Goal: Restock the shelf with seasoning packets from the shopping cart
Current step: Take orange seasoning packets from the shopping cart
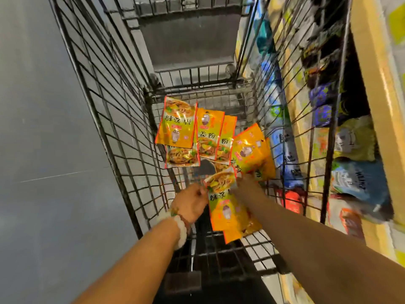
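Several orange-yellow seasoning packets (206,137) lie scattered on the floor of a wire shopping cart (114,119). Both my arms reach down into the cart. My left hand (190,205), with a white bead bracelet on the wrist, pinches the left edge of a near packet (225,207). My right hand (245,183) holds the same packet's right side at its top, beside another packet (249,154). The fingertips of both hands are partly hidden by the packets.
The shelf (377,119) runs along the right of the cart, with yellow edges and rows of blue, green and dark packets (355,183). Grey floor (43,150) lies to the left. The cart's folded child seat (190,40) is at the far end.
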